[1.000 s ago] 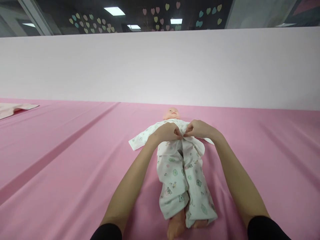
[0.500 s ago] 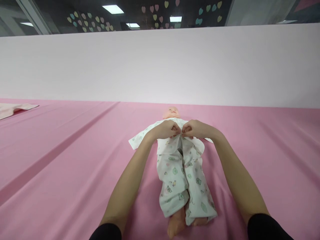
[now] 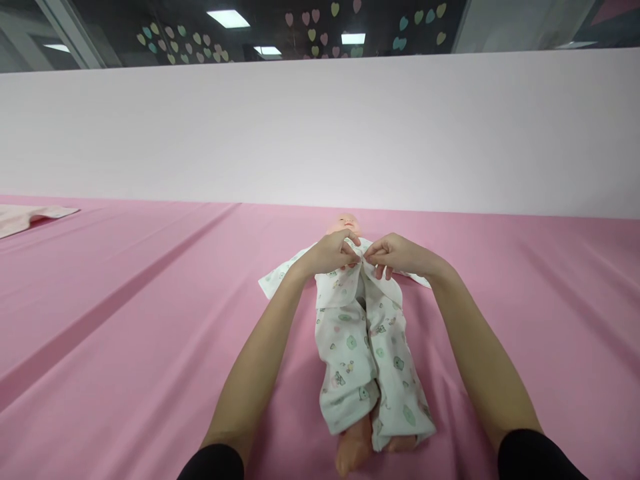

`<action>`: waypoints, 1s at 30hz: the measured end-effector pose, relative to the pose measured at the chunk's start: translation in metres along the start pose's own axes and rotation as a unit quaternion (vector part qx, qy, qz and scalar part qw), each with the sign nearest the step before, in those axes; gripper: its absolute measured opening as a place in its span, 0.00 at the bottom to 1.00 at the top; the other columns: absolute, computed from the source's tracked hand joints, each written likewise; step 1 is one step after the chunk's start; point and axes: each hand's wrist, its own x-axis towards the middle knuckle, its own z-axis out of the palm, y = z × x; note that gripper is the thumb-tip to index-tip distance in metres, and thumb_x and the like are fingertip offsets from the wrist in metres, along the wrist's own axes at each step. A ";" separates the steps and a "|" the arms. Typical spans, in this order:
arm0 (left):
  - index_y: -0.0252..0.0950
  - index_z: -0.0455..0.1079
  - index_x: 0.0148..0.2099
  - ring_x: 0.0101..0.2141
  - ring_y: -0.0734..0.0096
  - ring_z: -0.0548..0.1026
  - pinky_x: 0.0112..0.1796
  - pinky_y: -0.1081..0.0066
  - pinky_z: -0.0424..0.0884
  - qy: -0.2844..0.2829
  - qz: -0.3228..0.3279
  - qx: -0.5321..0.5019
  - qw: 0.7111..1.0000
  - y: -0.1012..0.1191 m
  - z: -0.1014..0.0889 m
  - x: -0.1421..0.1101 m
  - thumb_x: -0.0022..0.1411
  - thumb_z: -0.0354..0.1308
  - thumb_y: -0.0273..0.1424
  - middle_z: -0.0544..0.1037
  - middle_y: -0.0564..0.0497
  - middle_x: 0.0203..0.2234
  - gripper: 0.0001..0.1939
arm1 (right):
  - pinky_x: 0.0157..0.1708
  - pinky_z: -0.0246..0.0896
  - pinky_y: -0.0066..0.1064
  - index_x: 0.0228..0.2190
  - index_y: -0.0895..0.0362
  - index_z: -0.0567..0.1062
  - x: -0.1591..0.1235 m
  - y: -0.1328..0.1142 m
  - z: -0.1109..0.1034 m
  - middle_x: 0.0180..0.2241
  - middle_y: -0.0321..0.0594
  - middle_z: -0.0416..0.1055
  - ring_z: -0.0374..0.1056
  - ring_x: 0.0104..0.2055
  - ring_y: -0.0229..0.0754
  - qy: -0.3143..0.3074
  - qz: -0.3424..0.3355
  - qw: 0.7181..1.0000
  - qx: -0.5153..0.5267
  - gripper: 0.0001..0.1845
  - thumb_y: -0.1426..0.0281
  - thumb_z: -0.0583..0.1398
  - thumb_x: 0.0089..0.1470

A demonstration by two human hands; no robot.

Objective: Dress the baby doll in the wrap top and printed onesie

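A baby doll (image 3: 346, 222) lies on its back, head away from me and feet toward me. It wears white baby clothes (image 3: 347, 347) printed with small green and pink figures; its feet stick out of the leg ends. Over the doll's chest, my left hand (image 3: 333, 255) pinches the front edge of the top. Facing it from the right, my right hand (image 3: 395, 255) pinches the opposite edge, its lower fingers loosely curled. The fingertips of both hands almost meet at the middle of the front. Whatever fastener may be between them is too small to see.
A pink sheet (image 3: 150, 320) with creases covers the surface under the doll. At the far left lies a pale pink cloth (image 3: 35, 217). A low white wall (image 3: 320, 133) stands behind, with a dark window (image 3: 280, 27) bearing heart stickers above it.
Both hands have moved slightly up the doll's front toward its head, still pinching the cloth. The fingers of my right hand have loosened and spread a little.
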 end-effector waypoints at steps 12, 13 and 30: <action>0.39 0.62 0.45 0.25 0.75 0.72 0.25 0.77 0.67 -0.005 -0.011 0.069 0.998 -0.005 0.005 0.002 0.51 0.52 0.24 0.75 0.55 0.24 0.17 | 0.18 0.61 0.23 0.26 0.63 0.75 0.002 -0.004 0.012 0.28 0.42 0.72 0.69 0.21 0.37 -0.015 0.014 0.997 -0.080 0.10 0.75 0.53 0.44; 0.39 0.62 0.45 0.25 0.75 0.72 0.25 0.77 0.67 -0.003 -0.013 0.073 0.997 -0.006 0.005 0.002 0.50 0.52 0.25 0.75 0.55 0.25 0.17 | 0.17 0.61 0.23 0.26 0.63 0.75 0.003 -0.004 0.013 0.26 0.41 0.72 0.69 0.20 0.36 -0.005 0.018 0.996 -0.090 0.10 0.75 0.53 0.43; 0.39 0.64 0.42 0.25 0.72 0.75 0.26 0.75 0.70 -0.003 -0.024 0.087 0.996 -0.006 0.008 0.006 0.52 0.49 0.26 0.76 0.54 0.26 0.13 | 0.18 0.55 0.24 0.19 0.60 0.74 0.017 0.004 0.026 0.20 0.38 0.69 0.63 0.20 0.34 0.067 0.013 0.986 -0.155 0.08 0.68 0.58 0.40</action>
